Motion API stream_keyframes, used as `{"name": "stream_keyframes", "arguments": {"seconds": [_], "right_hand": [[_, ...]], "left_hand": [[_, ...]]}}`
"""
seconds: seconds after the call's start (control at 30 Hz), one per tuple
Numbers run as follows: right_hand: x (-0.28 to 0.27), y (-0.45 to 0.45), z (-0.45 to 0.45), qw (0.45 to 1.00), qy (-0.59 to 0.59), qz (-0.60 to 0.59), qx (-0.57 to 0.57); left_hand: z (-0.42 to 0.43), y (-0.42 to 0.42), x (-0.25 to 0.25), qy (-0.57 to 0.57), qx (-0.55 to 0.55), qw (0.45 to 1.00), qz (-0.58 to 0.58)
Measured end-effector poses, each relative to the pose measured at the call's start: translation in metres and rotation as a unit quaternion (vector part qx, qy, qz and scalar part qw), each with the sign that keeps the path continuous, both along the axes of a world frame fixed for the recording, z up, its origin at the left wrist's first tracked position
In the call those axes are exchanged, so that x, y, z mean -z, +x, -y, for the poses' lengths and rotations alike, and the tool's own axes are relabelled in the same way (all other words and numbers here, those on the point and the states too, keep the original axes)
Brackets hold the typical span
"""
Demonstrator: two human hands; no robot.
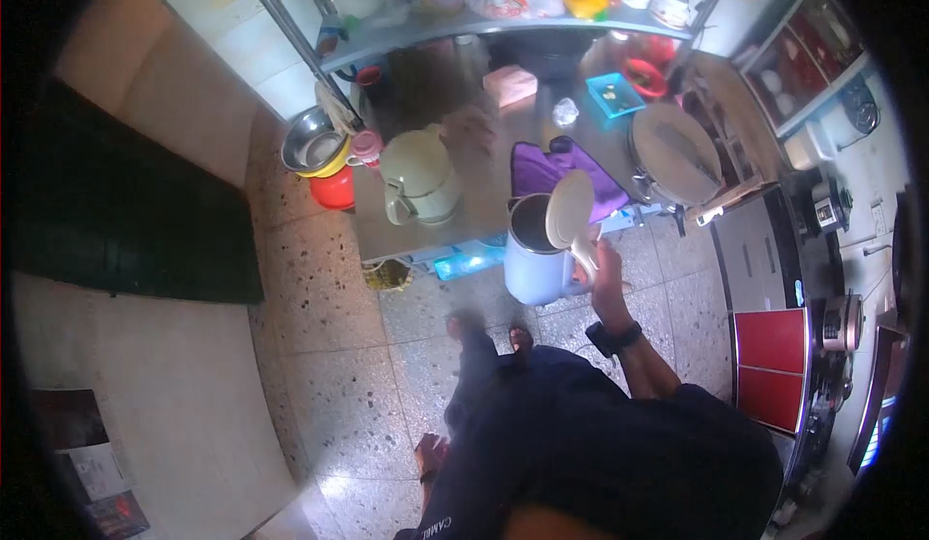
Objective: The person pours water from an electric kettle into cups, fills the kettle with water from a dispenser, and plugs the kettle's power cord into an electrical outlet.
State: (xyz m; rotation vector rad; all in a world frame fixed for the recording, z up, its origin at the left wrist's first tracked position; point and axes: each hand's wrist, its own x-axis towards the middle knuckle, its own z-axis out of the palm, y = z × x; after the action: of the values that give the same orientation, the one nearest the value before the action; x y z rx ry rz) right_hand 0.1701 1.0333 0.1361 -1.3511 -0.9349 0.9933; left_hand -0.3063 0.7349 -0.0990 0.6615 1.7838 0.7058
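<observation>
My right hand (606, 284) is wrapped round the handle of a pale blue kettle (535, 274), holding it in front of the metal counter's edge. The kettle's cream lid (570, 209) stands raised and its dark inside shows. Low beside my body hangs my left hand (432, 453), away from the counter; whether its fingers hold anything is too small to tell. On the counter (377, 233) stands a pale green jug (420, 177) with a handle. A purple cloth (600, 187) lies behind the kettle.
The counter also bears a pink block (510, 86), a turquoise tray (615, 95) and a large round board (675, 153). A pink cup (366, 147), steel bowl (314, 143) and red bowl (334, 190) are at its left. A loaded metal shelf (387, 48) spans the back. Red-fronted cabinets (770, 342) stand right.
</observation>
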Motion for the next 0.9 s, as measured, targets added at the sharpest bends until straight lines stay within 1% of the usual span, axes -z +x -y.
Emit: {"name": "stream_keyframes", "arguments": {"seconds": [0.03, 0.07, 0.1, 0.13, 0.17, 0.2, 0.23, 0.27, 0.3, 0.33, 0.37, 0.4, 0.47, 0.5, 0.53, 0.6, 0.63, 0.7, 0.73, 0.8, 0.87, 0.9], "right_hand": [[-0.002, -0.004, -0.003, 0.999, -0.023, -0.012, 0.023], [-0.004, -0.008, -0.008, 0.998, -0.046, -0.024, 0.047], [-0.010, -0.014, -0.014, 0.992, -0.060, -0.088, 0.070], [-0.010, -0.017, -0.017, 0.992, -0.067, -0.085, 0.066], [-0.008, -0.018, -0.022, 0.994, -0.048, -0.071, 0.061], [-0.008, -0.018, -0.028, 0.996, -0.028, -0.059, 0.056], [-0.009, -0.020, -0.033, 0.996, -0.023, -0.081, 0.036], [-0.010, -0.025, -0.040, 0.996, -0.025, -0.080, 0.037], [-0.012, -0.030, -0.044, 0.996, -0.022, -0.067, 0.052], [-0.014, -0.034, -0.045, 0.996, -0.022, -0.054, 0.069], [-0.026, -0.045, -0.049, 0.995, -0.021, -0.060, 0.081], [-0.027, -0.050, -0.052, 0.994, -0.027, -0.055, 0.088], [-0.027, -0.053, -0.058, 0.989, -0.005, -0.063, 0.132], [-0.021, -0.048, -0.055, 0.992, 0.004, -0.068, 0.111], [-0.019, -0.048, -0.054, 0.991, 0.002, -0.067, 0.114], [-0.019, -0.050, -0.056, 0.982, -0.026, -0.090, 0.162], [-0.018, -0.050, -0.057, 0.982, -0.026, -0.091, 0.163], [-0.016, -0.050, -0.057, 0.979, -0.046, -0.099, 0.171], [-0.013, -0.047, -0.056, 0.979, -0.050, -0.100, 0.171], [-0.007, -0.040, -0.056, 0.985, -0.041, -0.095, 0.139], [-0.015, -0.039, -0.064, 0.986, -0.047, -0.095, 0.130], [-0.017, -0.038, -0.068, 0.987, -0.052, -0.094, 0.119]], "left_hand": [[-0.010, -0.006, 0.002, 0.024, 0.026, 0.999, -0.025], [-0.021, -0.013, 0.005, 0.026, 0.023, 0.999, -0.022], [-0.037, -0.018, 0.001, 0.041, -0.005, 0.999, 0.015], [-0.049, -0.019, -0.005, 0.051, -0.034, 0.997, 0.051], [-0.070, -0.012, -0.015, 0.040, -0.082, 0.994, 0.065], [-0.105, -0.002, -0.052, -0.072, -0.244, 0.952, 0.172], [-0.114, -0.017, -0.024, -0.061, -0.229, 0.961, 0.144], [-0.127, -0.033, -0.001, -0.049, -0.261, 0.935, 0.233], [-0.146, -0.041, -0.007, -0.037, -0.234, 0.934, 0.267], [-0.163, -0.049, -0.012, -0.058, -0.171, 0.967, 0.182], [-0.178, -0.051, -0.004, -0.028, -0.209, 0.963, 0.171], [-0.199, -0.047, -0.021, -0.003, -0.217, 0.965, 0.147], [-0.238, -0.058, -0.024, 0.003, -0.143, 0.982, 0.124], [-0.256, -0.054, -0.039, 0.023, -0.130, 0.984, 0.117], [-0.274, -0.048, -0.056, 0.020, -0.127, 0.985, 0.118], [-0.312, -0.033, -0.089, 0.059, -0.095, 0.988, 0.107], [-0.331, -0.026, -0.101, 0.059, -0.094, 0.988, 0.107], [-0.360, -0.010, -0.119, 0.114, -0.023, 0.986, 0.116], [-0.375, 0.000, -0.130, 0.110, -0.024, 0.987, 0.115], [-0.407, 0.025, -0.154, 0.187, 0.081, 0.976, 0.073], [-0.436, 0.049, -0.178, 0.278, 0.162, 0.947, -0.022], [-0.448, 0.063, -0.200, 0.278, 0.163, 0.946, -0.024]]}}
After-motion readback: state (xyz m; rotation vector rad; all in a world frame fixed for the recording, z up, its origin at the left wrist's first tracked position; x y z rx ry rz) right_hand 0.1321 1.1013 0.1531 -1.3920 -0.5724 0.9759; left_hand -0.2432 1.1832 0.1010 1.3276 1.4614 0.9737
